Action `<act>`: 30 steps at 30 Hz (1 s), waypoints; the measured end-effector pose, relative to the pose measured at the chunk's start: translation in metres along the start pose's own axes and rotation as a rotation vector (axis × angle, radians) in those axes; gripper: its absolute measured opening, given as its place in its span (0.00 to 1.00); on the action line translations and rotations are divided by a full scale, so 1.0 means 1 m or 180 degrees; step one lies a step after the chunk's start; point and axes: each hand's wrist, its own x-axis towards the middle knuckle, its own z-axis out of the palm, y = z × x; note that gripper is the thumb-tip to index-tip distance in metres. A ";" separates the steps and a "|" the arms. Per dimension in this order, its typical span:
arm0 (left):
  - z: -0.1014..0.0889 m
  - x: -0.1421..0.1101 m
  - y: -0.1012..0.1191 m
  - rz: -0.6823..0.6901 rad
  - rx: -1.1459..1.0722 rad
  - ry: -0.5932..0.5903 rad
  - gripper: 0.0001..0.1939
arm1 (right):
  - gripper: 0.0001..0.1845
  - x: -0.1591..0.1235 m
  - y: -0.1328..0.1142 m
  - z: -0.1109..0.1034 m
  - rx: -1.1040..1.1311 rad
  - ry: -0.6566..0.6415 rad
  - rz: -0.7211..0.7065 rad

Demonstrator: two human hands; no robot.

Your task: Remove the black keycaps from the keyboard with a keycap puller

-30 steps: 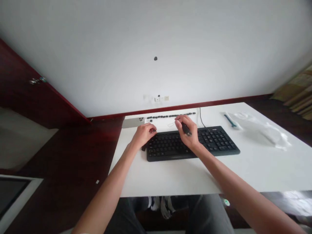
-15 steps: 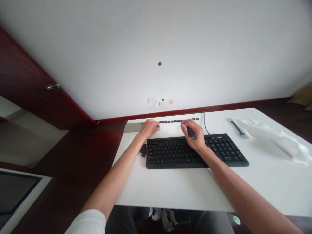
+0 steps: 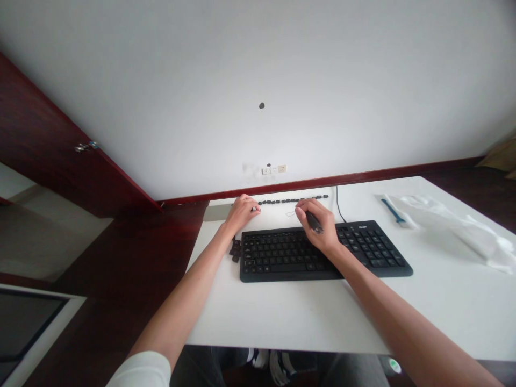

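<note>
A black keyboard lies on the white table. My right hand is closed round the dark handle of a keycap puller, above the keyboard's upper edge. The puller's thin wire loop points left, over the table. Past the keyboard's upper left corner, my left hand is closed, with a small black keycap between thumb and fingers. A row of black keycaps runs along the far table edge. Several loose keycaps lie bunched beside the keyboard's left end.
A grey-beige box sits at the table's far left corner. The keyboard cable runs off the far edge. To the right lie a blue brush and a crumpled clear plastic bag. A wall with sockets stands behind.
My left hand has shifted slightly left, and a dark keycap now shows between its fingers. My right hand has moved a little left with the puller.
</note>
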 end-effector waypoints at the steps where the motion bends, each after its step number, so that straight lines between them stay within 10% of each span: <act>1: -0.001 0.000 -0.001 -0.0012 0.0034 0.0017 0.03 | 0.11 0.000 0.000 0.000 -0.0003 -0.0017 0.0001; 14: -0.020 -0.004 0.002 -0.0160 0.0107 0.0265 0.03 | 0.14 -0.001 -0.006 -0.002 -0.0041 -0.0114 0.0073; 21: -0.051 -0.050 0.033 -0.0449 -0.0473 0.0843 0.07 | 0.14 -0.003 -0.015 0.005 0.0075 -0.0218 0.0156; 30: -0.024 -0.090 0.089 -0.0941 -0.1845 0.0309 0.24 | 0.17 -0.020 -0.027 0.029 0.0682 -0.0733 0.0699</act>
